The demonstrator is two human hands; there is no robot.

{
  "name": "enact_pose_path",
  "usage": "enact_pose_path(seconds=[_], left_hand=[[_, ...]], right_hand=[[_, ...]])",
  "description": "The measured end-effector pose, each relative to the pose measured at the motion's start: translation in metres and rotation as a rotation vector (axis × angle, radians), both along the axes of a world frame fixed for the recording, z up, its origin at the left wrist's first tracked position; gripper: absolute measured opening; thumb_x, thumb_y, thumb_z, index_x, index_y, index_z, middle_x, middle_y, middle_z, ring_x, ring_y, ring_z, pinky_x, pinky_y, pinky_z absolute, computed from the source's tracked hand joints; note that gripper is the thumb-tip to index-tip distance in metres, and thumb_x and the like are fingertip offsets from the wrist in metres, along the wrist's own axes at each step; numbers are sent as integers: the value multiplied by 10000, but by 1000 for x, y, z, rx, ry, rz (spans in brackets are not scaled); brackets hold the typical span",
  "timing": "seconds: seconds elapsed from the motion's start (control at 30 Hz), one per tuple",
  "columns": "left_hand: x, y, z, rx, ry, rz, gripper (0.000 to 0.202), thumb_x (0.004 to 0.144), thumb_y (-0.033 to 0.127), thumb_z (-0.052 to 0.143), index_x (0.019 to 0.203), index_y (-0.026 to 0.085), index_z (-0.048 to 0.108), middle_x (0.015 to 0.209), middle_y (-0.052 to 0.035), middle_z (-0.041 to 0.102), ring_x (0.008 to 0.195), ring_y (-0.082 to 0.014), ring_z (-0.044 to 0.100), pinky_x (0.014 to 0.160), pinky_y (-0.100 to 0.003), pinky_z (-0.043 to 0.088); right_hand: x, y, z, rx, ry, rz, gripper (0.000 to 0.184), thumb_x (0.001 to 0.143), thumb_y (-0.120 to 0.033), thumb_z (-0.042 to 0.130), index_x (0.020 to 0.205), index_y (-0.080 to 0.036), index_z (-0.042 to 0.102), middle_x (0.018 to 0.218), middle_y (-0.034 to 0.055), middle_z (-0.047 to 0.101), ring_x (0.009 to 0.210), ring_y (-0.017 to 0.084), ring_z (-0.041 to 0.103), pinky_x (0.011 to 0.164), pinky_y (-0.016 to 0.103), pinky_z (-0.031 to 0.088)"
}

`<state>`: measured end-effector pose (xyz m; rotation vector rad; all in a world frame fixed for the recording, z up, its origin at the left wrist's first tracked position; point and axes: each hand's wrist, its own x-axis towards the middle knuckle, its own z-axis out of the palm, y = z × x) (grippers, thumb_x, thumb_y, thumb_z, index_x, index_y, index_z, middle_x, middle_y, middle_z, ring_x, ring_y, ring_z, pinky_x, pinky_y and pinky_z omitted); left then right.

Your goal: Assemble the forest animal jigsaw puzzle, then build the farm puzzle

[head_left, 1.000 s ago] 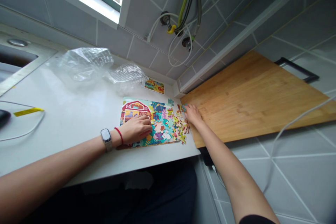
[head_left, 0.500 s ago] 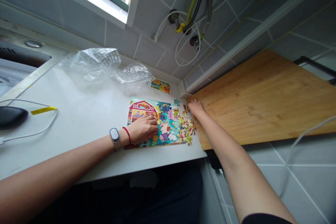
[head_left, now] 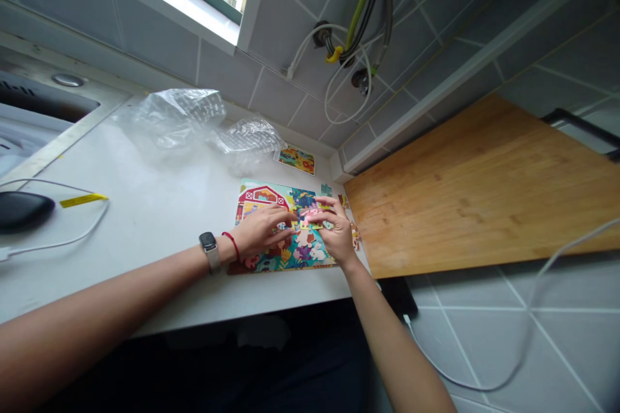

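A children's jigsaw puzzle point(head_left: 290, 256) with a red barn lies on the white counter point(head_left: 145, 219), with a loose teal piece point(head_left: 326, 189) just past it. My left hand point(head_left: 261, 231) rests on the puzzle, fingertips on the pieces near its middle. Beside it, my right hand point(head_left: 334, 232) pinches a small cluster of yellow and pink pieces point(head_left: 310, 219). A few loose pieces point(head_left: 356, 237) show beyond my right hand. The picture card point(head_left: 296, 161) lies near the wall. My hands hide much of the puzzle's middle.
Crumpled clear plastic wrap point(head_left: 174, 119) lies behind the puzzle. A bamboo cutting board point(head_left: 475, 190) adjoins the counter's right end. A steel sink point(head_left: 43, 103) is at far left, beside a black object point(head_left: 24, 211) with a white cable. A black phone point(head_left: 398, 297) sits below the counter edge.
My right hand has moved from the far side of the pieces onto the puzzle, next to my left hand. It now pinches pieces, and the heap of loose pieces is mostly hidden or gone.
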<state>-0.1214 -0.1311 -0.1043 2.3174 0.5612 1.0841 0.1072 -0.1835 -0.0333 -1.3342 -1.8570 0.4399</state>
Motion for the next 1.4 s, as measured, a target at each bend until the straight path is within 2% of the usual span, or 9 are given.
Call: enact_pose_path(seconds=[0.23,0.37,0.53,0.63,0.77,0.9,0.97,1.03,1.4], left_hand=[[0,1,-5,-95,-63,-6,376,1054,508,554,1233,198,673,1029,-75,767,966,-228,706,868,-355,560],[2,1,-8,-200,-97,4,333,1060,462,540,1230,214,683,1058,-71,784,935,-210,736,815,-310,564],[3,3,-5,-315,-145,-16,281,1074,370,481,1078,205,708,936,-41,780,826,-180,725,755,-278,541],[2,4,-2,-324,-175,-34,275,1055,396,523,1078,206,720,964,-50,777,843,-186,722,768,-286,545],[2,1,-2,-380,-256,123,361,1076,428,468,1247,189,676,998,-75,762,864,-203,716,764,-313,553],[2,0,-3,-481,-358,151,428,1109,449,367,1171,174,689,860,-46,742,695,-167,675,703,-306,545],[2,0,-3,-495,-389,137,470,1115,479,342,1138,171,697,843,-43,736,666,-160,663,692,-304,542],[2,0,-3,-480,-402,132,515,1118,512,317,1113,173,704,838,-46,733,695,-166,670,696,-304,540],[-1,0,-2,-432,-367,107,692,1104,616,191,1011,176,717,821,-73,727,792,-207,673,755,-347,549]], right_hand=[[-15,-9,-4,-12,105,-13,304,880,-104,655,911,-324,863,1240,51,706,1168,222,673,968,364,564],[-19,-15,-11,-43,105,1,330,942,-145,624,1075,-343,851,1155,47,744,1107,211,700,974,357,565],[-27,-32,-19,-164,130,17,357,988,-204,563,1229,-315,802,1199,62,755,1107,225,719,975,375,586],[-32,-42,-22,-210,238,-63,250,974,-300,651,1165,-281,810,1191,82,749,1105,247,721,848,346,626],[-41,-56,-29,-344,380,-72,144,932,-375,747,996,-253,790,1050,72,766,999,239,749,752,317,636],[-50,-67,-38,-523,429,33,531,881,-379,816,1385,-326,657,1127,45,785,1018,231,767,922,384,636],[-53,-67,-40,-548,397,58,573,897,-393,800,1442,-332,632,1247,60,769,1126,250,748,1005,417,609],[-55,-64,-40,-532,289,60,459,923,-402,771,1366,-300,709,1315,80,748,1195,269,718,1058,435,576],[-61,-44,-35,-535,-55,138,294,973,-242,676,1241,-266,794,1155,97,731,1055,233,707,952,390,588]])
